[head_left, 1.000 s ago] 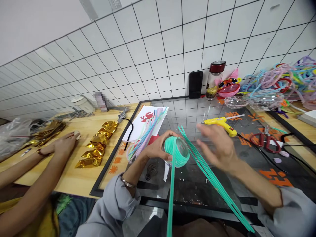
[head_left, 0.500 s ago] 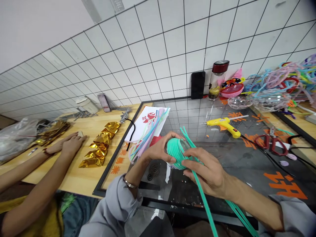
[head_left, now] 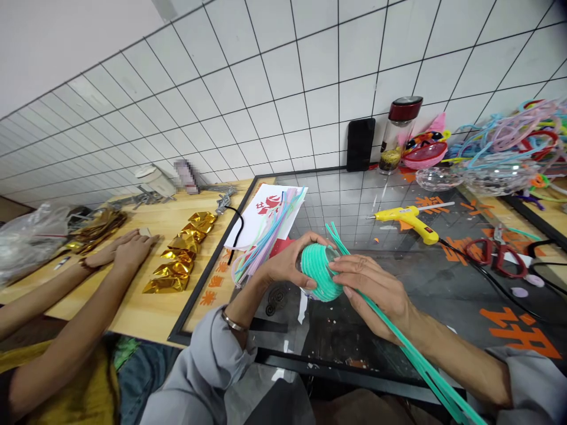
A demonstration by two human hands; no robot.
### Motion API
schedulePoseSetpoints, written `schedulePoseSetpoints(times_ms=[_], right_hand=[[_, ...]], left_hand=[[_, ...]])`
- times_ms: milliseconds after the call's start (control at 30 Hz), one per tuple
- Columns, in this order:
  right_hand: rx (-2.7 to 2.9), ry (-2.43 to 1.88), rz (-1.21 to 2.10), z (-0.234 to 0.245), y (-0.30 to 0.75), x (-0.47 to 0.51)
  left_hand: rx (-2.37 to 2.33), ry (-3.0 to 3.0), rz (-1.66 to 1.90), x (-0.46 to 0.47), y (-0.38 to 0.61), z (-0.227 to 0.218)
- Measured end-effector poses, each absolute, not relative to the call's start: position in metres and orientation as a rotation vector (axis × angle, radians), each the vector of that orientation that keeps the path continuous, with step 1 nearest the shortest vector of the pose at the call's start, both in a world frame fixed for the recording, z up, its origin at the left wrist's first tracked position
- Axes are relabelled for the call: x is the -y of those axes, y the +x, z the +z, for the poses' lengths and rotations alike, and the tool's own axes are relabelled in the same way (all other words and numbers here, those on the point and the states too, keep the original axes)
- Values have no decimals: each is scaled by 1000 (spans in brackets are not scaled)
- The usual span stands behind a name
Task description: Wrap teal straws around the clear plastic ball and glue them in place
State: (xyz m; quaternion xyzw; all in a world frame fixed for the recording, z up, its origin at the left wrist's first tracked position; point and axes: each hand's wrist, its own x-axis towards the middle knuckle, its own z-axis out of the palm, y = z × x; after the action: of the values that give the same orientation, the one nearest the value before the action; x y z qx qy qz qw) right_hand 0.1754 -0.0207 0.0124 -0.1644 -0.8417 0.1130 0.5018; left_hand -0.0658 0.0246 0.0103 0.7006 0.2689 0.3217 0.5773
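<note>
My left hand (head_left: 290,264) is wrapped round a clear, rounded container wound with turquoise pipe cleaners (head_left: 319,273), held up over the dark tabletop. Neat coils cover most of its side, and a clear part shows near the top right. My right hand (head_left: 378,289) closes on a bundle of loose turquoise pipe cleaners (head_left: 410,347), its fingertips at the right side of the coils. Short ends of the bundle stick out above the fingers, while the long ends trail to the lower right. The palm side of my right hand is hidden.
A yellow glue gun (head_left: 410,221) and red-handled scissors (head_left: 498,257) lie to the right. Multicoloured pipe cleaners (head_left: 266,236) rest on paper at left. Behind stand a phone (head_left: 360,144) and a glass bottle (head_left: 394,139). Another person's hands (head_left: 128,248) are near folded gold foil (head_left: 181,254).
The pipe cleaner strand that hung down apart from the bundle now lies together with it, towards the lower right. My right fingers have shifted along the coils. The view has tilted slightly.
</note>
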Motion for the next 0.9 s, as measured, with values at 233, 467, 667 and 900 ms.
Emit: schedulePoseSetpoints(times_ms=[233,467,667,900], right_hand=[[2029,-403,296,8,174,21],[2073,-401,250,7,174,20],[2079,-414,200,10,173,20],[2080,-422,172,13,172,21]], left_hand=[[-625,1624,765,-24,-65,11],[-618,1662,759,-23,-66,11],[-610,1698,761,-25,-66,12],[-619,1730,766,-25,-65,14]])
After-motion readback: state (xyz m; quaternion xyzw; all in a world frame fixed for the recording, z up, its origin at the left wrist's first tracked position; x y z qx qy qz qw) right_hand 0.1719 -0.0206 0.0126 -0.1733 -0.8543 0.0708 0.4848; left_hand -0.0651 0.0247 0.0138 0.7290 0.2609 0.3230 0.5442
